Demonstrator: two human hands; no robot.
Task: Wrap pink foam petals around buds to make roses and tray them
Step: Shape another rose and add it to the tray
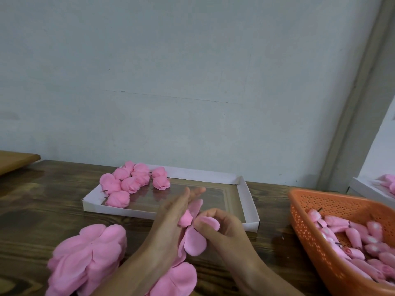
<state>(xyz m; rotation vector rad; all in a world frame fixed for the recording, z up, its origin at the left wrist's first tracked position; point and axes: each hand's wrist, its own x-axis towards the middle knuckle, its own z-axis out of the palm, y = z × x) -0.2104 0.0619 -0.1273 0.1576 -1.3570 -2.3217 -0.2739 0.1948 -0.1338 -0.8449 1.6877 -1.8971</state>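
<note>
Our left hand, fingers straight, backs the bud above the near worktop, while our right hand, just right of it, pinches a petal that we judge folds leftward next.

No text, label, brand or number can be read anywhere

Flat left hand touches bud; right hand pinches petals.

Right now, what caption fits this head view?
Left hand and right hand wrap pink petals round a bud; finished roses in a white tray.
</note>
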